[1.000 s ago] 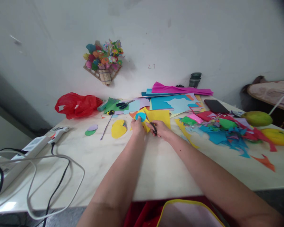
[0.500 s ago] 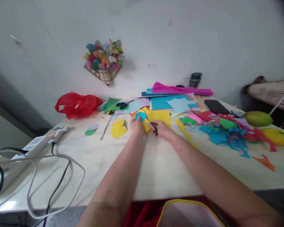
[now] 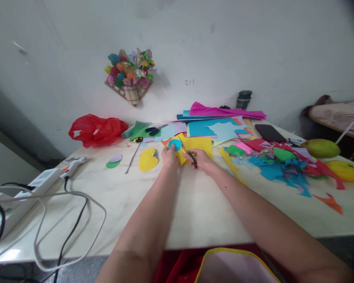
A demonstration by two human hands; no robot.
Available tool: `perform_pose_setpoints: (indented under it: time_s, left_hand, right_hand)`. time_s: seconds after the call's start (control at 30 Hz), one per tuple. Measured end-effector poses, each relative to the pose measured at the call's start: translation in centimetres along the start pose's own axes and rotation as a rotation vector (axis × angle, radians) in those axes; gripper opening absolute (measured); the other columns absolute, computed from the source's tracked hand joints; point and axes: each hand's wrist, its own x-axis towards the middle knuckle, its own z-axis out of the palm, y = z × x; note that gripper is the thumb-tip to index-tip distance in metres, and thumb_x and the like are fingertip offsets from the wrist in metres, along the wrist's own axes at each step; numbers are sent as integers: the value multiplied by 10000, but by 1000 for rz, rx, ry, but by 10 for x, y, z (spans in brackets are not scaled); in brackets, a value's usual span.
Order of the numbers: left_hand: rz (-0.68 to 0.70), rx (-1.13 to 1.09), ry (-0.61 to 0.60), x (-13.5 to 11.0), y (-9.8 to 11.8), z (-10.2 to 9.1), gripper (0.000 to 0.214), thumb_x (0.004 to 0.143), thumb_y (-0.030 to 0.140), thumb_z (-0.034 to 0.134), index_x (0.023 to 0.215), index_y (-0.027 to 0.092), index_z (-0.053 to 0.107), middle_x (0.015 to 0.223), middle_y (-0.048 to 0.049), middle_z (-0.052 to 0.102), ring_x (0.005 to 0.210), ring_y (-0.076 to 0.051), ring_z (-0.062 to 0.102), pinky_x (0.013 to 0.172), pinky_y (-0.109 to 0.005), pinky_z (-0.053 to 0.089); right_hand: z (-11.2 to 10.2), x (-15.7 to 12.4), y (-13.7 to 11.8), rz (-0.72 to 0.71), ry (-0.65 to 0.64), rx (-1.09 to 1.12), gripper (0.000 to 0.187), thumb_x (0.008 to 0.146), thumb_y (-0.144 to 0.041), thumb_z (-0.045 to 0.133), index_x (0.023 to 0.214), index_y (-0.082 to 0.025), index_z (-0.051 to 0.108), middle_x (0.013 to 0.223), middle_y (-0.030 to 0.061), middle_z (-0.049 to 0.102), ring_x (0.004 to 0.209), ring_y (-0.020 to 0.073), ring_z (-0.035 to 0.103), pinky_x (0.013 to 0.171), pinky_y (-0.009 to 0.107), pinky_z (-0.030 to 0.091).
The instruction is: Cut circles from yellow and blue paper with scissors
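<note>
Across the pale worktop, yellow cutouts lie done beside the left hand, its fingers pinching a blue disc on yellow paper, apparently only part-cut, while the right hand's fingers curl closed round scissors.

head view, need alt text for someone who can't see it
A person's left hand holds a blue disc on a yellow sheet beside scissors in the right hand. Colourful scraps lie to the right on a pale table; an artificial-flower bouquet hangs on the wall.
</note>
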Motion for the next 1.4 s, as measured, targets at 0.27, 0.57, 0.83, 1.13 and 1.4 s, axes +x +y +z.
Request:
perform_pose_setpoints:
  time_s: [0.27, 0.57, 0.83, 1.13, 1.4]
  left_hand:
    - [-27, 6, 3, 0, 4, 0, 165, 746, 237, 719, 727, 182, 564, 617, 50, 531, 570, -111, 524, 599, -247, 398]
    - [-56, -27, -29, -1, 7, 0, 159, 744, 211, 717, 729, 180, 562, 617, 39, 577, 568, -118, 546, 617, -258, 426]
    - [-56, -31, -38, 3, 5, -2, 200, 705, 228, 751, 716, 180, 557, 598, 34, 587, 559, -126, 570, 616, -263, 443]
    - [-98, -124, -99, -1, 10, -1, 226, 658, 216, 790, 709, 174, 573, 595, 14, 615, 577, -150, 618, 683, -317, 515]
    - [-124, -154, -153, 0, 8, -3, 253, 622, 205, 826, 706, 162, 591, 612, -18, 639, 753, -237, 711, 774, -395, 563]
  right_hand:
    - [-3, 2, 1, 9, -8, 4, 207, 759, -234, 782, 837, -170, 601, 433, -88, 484, 345, 77, 409, 355, 187, 320]
    - [-2, -3, -7, 48, 5, 27, 260, 733, -169, 802, 860, -177, 576, 445, -90, 492, 354, 71, 380, 343, 180, 301]
    - [-3, -1, -7, 42, 4, -5, 280, 734, -126, 792, 886, -178, 562, 413, -96, 472, 343, 80, 384, 339, 182, 311]
    - [-6, -13, -19, 102, -9, 1, 166, 842, -196, 690, 939, -176, 556, 434, -82, 492, 350, 76, 410, 323, 148, 283]
    - [-16, -12, -14, 73, -100, -17, 198, 895, -346, 661, 927, -172, 572, 490, -60, 534, 340, 54, 420, 302, 136, 210]
